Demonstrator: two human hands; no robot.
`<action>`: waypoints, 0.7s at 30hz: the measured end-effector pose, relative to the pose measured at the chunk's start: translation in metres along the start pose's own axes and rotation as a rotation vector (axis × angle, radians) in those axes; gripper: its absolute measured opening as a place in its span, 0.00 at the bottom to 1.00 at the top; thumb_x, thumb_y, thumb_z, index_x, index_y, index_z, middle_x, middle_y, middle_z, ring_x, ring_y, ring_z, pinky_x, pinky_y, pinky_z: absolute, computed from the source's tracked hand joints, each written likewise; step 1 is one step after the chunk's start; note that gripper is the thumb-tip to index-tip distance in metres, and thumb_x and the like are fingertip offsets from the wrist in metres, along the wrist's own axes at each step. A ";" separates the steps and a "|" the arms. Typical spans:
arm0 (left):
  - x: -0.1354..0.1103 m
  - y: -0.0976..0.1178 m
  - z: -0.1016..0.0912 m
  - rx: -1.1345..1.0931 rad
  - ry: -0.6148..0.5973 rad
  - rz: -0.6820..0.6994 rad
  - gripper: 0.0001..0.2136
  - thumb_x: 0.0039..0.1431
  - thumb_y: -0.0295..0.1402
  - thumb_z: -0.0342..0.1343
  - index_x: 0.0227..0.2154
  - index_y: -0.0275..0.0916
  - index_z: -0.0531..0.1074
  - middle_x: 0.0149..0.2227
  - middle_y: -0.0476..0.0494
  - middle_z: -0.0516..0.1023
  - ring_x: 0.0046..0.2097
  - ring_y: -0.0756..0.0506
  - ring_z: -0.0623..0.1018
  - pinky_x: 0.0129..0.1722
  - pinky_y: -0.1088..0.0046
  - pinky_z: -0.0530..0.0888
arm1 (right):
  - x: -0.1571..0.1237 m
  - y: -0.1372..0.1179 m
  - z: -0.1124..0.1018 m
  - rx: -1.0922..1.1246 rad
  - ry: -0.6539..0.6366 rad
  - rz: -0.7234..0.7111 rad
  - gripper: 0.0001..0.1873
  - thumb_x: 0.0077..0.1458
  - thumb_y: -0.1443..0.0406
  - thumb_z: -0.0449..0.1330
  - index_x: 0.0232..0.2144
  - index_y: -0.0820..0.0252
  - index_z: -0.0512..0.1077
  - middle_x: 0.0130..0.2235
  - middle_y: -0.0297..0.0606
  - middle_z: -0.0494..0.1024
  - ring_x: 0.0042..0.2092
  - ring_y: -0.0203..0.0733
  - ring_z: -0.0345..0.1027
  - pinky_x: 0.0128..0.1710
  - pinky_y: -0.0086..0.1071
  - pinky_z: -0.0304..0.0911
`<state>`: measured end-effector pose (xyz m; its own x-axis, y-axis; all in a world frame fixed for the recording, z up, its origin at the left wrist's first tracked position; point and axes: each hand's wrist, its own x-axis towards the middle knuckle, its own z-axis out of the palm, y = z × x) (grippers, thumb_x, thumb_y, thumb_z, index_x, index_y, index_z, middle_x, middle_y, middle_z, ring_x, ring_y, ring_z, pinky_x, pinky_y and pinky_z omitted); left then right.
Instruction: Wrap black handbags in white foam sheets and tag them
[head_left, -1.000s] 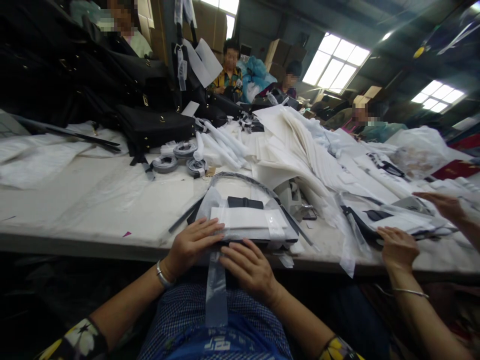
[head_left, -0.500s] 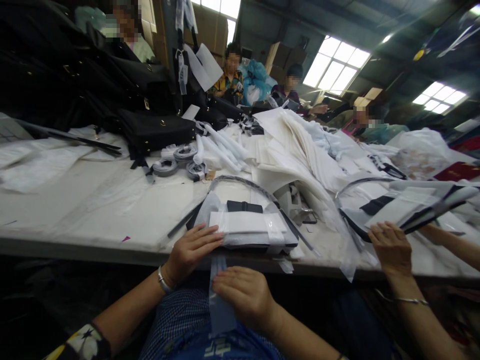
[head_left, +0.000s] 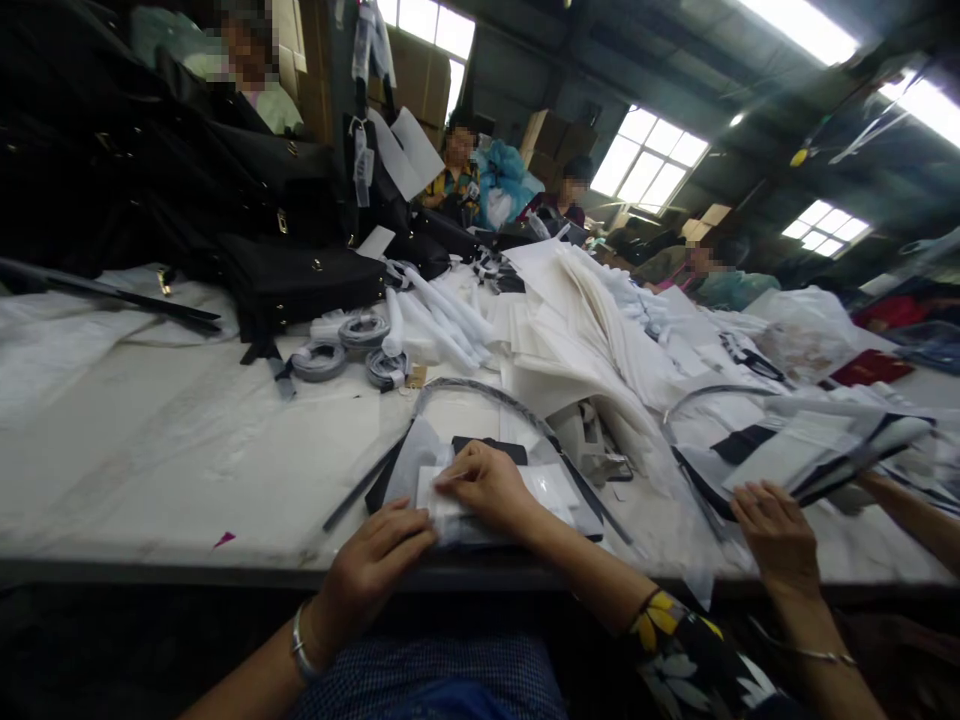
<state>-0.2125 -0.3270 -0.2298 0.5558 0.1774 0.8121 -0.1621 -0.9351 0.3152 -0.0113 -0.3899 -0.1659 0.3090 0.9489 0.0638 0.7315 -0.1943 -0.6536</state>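
Observation:
A flat black piece wrapped in white paper and clear plastic [head_left: 551, 490] lies at the near edge of the white table [head_left: 150, 460]. My left hand [head_left: 375, 565] rests on its near left corner, fingers curled on the wrapping. My right hand [head_left: 487, 485] lies on top of it, fingertips pinched on the plastic near the left end. A black strap [head_left: 480, 388] arcs behind the piece.
A co-worker's hand [head_left: 776, 535] at my right holds down a similar wrapped piece [head_left: 817, 450]. Stacks of white sheets [head_left: 592, 310], tape rolls [head_left: 319, 360], rolled white tubes [head_left: 442, 310] and black handbags [head_left: 300, 280] fill the far side. Several people sit beyond.
My right hand has moved from the hanging plastic strip at the table edge up onto the wrapped piece. The strip no longer hangs over my lap. The view has tilted up.

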 end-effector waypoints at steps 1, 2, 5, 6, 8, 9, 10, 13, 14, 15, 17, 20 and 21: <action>0.000 0.000 0.000 -0.011 -0.001 -0.011 0.08 0.65 0.22 0.54 0.43 0.35 0.74 0.41 0.42 0.80 0.48 0.46 0.79 0.57 0.61 0.75 | 0.002 0.003 0.002 0.001 -0.003 0.036 0.03 0.51 0.63 0.70 0.29 0.55 0.81 0.32 0.32 0.77 0.34 0.36 0.71 0.34 0.28 0.61; 0.000 0.001 0.000 -0.011 -0.004 -0.021 0.07 0.64 0.22 0.54 0.43 0.35 0.74 0.41 0.42 0.80 0.48 0.47 0.79 0.58 0.62 0.74 | 0.004 0.005 0.003 -0.005 0.002 0.061 0.05 0.51 0.62 0.70 0.29 0.56 0.80 0.31 0.32 0.77 0.33 0.36 0.70 0.33 0.28 0.60; 0.004 0.005 -0.003 0.066 -0.061 -0.045 0.13 0.66 0.21 0.50 0.48 0.36 0.74 0.43 0.42 0.80 0.49 0.48 0.78 0.57 0.65 0.74 | 0.007 0.009 0.002 -0.007 -0.003 0.108 0.12 0.50 0.61 0.70 0.36 0.57 0.75 0.28 0.29 0.76 0.30 0.35 0.68 0.30 0.27 0.56; 0.006 0.007 -0.004 0.108 -0.092 -0.049 0.15 0.67 0.21 0.48 0.51 0.38 0.73 0.46 0.42 0.79 0.50 0.47 0.78 0.57 0.66 0.74 | 0.010 0.010 0.001 0.003 -0.020 0.124 0.16 0.49 0.61 0.71 0.40 0.57 0.73 0.27 0.27 0.75 0.28 0.34 0.67 0.29 0.27 0.55; 0.009 0.009 -0.005 0.189 -0.166 -0.053 0.19 0.68 0.20 0.44 0.55 0.41 0.72 0.54 0.40 0.76 0.55 0.46 0.76 0.56 0.67 0.75 | 0.017 0.013 0.000 0.008 -0.042 0.143 0.24 0.47 0.61 0.72 0.45 0.55 0.69 0.27 0.24 0.74 0.27 0.34 0.66 0.28 0.27 0.53; 0.010 0.010 -0.005 0.226 -0.204 -0.052 0.21 0.68 0.19 0.43 0.55 0.42 0.72 0.58 0.39 0.74 0.57 0.45 0.74 0.55 0.67 0.75 | 0.021 0.013 0.000 -0.005 -0.042 0.141 0.25 0.47 0.60 0.72 0.46 0.54 0.68 0.26 0.23 0.73 0.27 0.34 0.66 0.28 0.27 0.53; 0.010 0.010 -0.004 0.259 -0.241 -0.046 0.22 0.67 0.19 0.42 0.56 0.42 0.72 0.60 0.39 0.71 0.60 0.43 0.72 0.56 0.65 0.75 | 0.026 0.014 0.001 -0.025 -0.036 0.137 0.26 0.47 0.60 0.72 0.47 0.54 0.67 0.26 0.23 0.72 0.28 0.34 0.66 0.28 0.27 0.53; 0.007 0.007 -0.002 0.332 -0.316 -0.003 0.24 0.66 0.18 0.39 0.58 0.42 0.70 0.62 0.40 0.69 0.63 0.40 0.69 0.55 0.62 0.76 | 0.035 0.013 0.002 -0.056 0.019 0.117 0.26 0.47 0.63 0.71 0.47 0.54 0.67 0.27 0.25 0.72 0.30 0.36 0.67 0.30 0.28 0.55; 0.006 0.006 -0.001 0.352 -0.325 0.012 0.25 0.66 0.18 0.39 0.58 0.43 0.69 0.62 0.40 0.69 0.63 0.40 0.70 0.54 0.61 0.76 | 0.035 0.013 0.000 -0.035 0.051 0.100 0.25 0.48 0.64 0.71 0.47 0.54 0.68 0.30 0.26 0.74 0.29 0.35 0.66 0.31 0.29 0.57; 0.004 0.004 0.000 0.369 -0.330 0.027 0.25 0.66 0.19 0.38 0.59 0.43 0.69 0.62 0.40 0.69 0.62 0.40 0.70 0.53 0.61 0.77 | 0.033 0.013 -0.005 -0.003 0.087 0.079 0.24 0.48 0.66 0.70 0.47 0.54 0.68 0.33 0.27 0.76 0.29 0.35 0.66 0.32 0.29 0.59; 0.000 0.000 0.001 0.396 -0.346 0.051 0.26 0.66 0.20 0.37 0.61 0.43 0.67 0.63 0.41 0.68 0.61 0.41 0.71 0.53 0.61 0.78 | 0.020 0.018 -0.024 0.055 0.179 0.042 0.19 0.53 0.66 0.67 0.47 0.54 0.69 0.40 0.30 0.78 0.28 0.33 0.67 0.34 0.30 0.63; -0.003 -0.005 0.001 0.410 -0.355 0.074 0.26 0.66 0.21 0.37 0.63 0.43 0.63 0.65 0.42 0.66 0.62 0.42 0.71 0.54 0.63 0.77 | -0.014 0.036 -0.075 0.045 0.351 0.079 0.10 0.61 0.60 0.59 0.44 0.55 0.71 0.42 0.37 0.78 0.34 0.39 0.72 0.40 0.33 0.67; -0.003 -0.006 0.001 0.405 -0.348 0.080 0.26 0.66 0.22 0.38 0.63 0.44 0.63 0.65 0.43 0.66 0.61 0.42 0.71 0.54 0.64 0.76 | -0.025 0.046 -0.095 0.037 0.417 0.126 0.10 0.62 0.59 0.58 0.43 0.56 0.71 0.42 0.39 0.78 0.38 0.42 0.73 0.44 0.35 0.67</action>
<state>-0.2124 -0.3217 -0.2345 0.8030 0.0528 0.5936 0.0743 -0.9972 -0.0118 0.0723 -0.4462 -0.1255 0.6193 0.7352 0.2755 0.6519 -0.2860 -0.7023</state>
